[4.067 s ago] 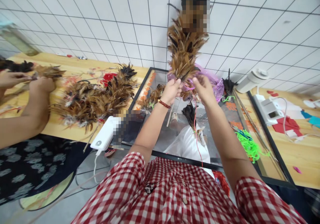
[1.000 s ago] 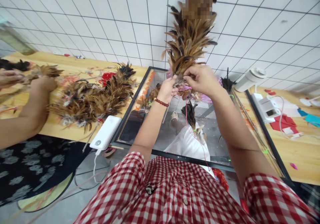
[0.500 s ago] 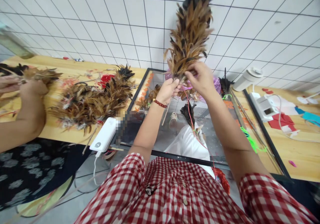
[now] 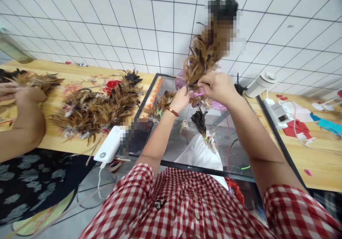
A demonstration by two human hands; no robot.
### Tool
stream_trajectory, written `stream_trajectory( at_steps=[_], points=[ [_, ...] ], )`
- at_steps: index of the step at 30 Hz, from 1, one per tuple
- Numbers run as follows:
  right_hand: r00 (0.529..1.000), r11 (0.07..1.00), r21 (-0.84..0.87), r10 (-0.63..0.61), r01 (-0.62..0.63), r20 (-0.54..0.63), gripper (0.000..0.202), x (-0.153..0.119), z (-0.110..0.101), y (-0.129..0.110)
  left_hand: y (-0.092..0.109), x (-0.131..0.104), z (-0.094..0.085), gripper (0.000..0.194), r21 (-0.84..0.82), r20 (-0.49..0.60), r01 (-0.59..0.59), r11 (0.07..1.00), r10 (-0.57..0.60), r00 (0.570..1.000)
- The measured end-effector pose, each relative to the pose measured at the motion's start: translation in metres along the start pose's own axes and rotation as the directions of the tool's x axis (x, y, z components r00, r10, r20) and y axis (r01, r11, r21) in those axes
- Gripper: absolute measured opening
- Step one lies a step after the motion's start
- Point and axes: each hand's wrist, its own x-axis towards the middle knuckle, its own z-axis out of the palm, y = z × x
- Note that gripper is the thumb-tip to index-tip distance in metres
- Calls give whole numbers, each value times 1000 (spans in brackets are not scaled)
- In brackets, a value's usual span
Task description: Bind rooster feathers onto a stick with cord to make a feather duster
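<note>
A brown feather duster (image 4: 199, 59) with black feathers at its top leans up and to the right in front of the tiled wall. My left hand (image 4: 181, 100) is closed round its lower end, where the feathers meet the stick. Just right of that grip, my right hand (image 4: 217, 87) is pinched near the base of the feathers. A thin red string (image 4: 227, 143) hangs below the right hand, apparently held in its fingers; the pinch itself is partly hidden. Under my hands, a small bundle of black feathers (image 4: 200, 121) rests on the glass.
A black-framed glass panel (image 4: 181, 167) lies before me. Feather strands (image 4: 98, 107) and a white power bank (image 4: 108, 144) are at left, beside a co-worker's hands (image 4: 32, 93). At right are a white tumbler (image 4: 260, 84), a power strip (image 4: 276, 114) and red cloth (image 4: 296, 129).
My right hand has moved slightly right and down, and the red string has shifted right with it. The duster has tilted further right. My left hand keeps its grip.
</note>
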Motion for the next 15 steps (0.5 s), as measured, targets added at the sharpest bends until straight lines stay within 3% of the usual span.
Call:
stream_trajectory(
  at_steps=[3, 6, 8, 11, 15],
  points=[
    [992, 970, -221, -83, 103, 99, 19, 21, -13, 1, 9, -10, 9, 15, 408, 165, -116, 905, 51, 985],
    [975, 958, -255, -83, 135, 205, 17, 33, -8, 13, 17, -21, 16, 33, 610, 241, -248, 753, 121, 963],
    [970, 960, -261, -40, 104, 238, 16, 36, 0, 24, 18, -25, 19, 39, 677, 221, -275, 683, 167, 961],
    [978, 962, -272, 41, 17, 206, 16, 39, 11, 38, 18, -27, 18, 51, 702, 166, -260, 663, 203, 965],
    [984, 977, -193, 119, -92, 131, 9, 46, 14, 48, 19, -25, 4, 61, 688, 245, -347, 637, 246, 938]
  ],
)
